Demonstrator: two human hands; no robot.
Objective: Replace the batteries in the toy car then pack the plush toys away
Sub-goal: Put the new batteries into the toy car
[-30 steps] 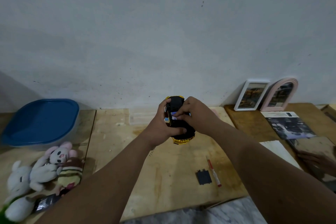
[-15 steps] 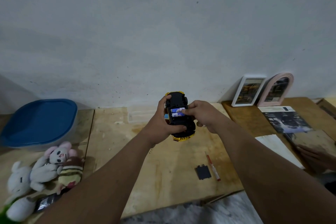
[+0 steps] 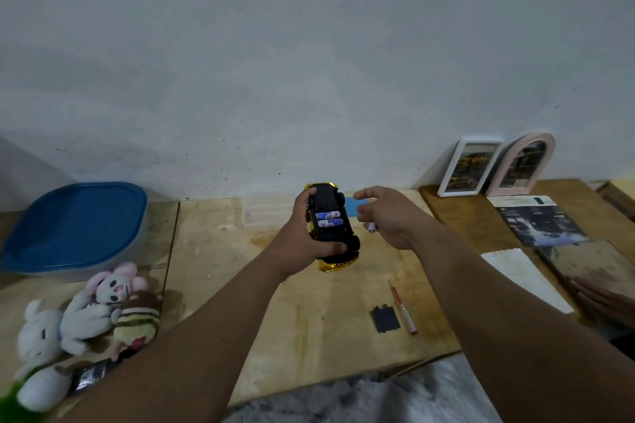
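Note:
My left hand [image 3: 298, 245] grips the black and gold toy car [image 3: 326, 201], held upside down above the wooden table [image 3: 302, 326]. Its battery bay is uncovered and two blue batteries [image 3: 329, 219] sit in it. My right hand [image 3: 386, 220] hovers just right of the car with fingers apart. A small pinkish-white cylinder [image 3: 371, 227] shows under its fingers; I cannot tell whether they touch it. The black battery cover [image 3: 385, 318] and a red screwdriver [image 3: 402, 307] lie on the table nearer me. Several plush toys [image 3: 86, 316] are piled at the left.
A container with a blue lid [image 3: 75, 227] stands at the back left. Two picture frames [image 3: 470, 166] lean on the wall at the right, with a booklet [image 3: 539, 223] and white paper [image 3: 522, 276] before them. Another person's hand [image 3: 604, 295] rests at the right edge.
My right hand has lifted off the car's battery bay and moved right, its fingers spreading. Both batteries now show in the bay. My left hand keeps holding the car.

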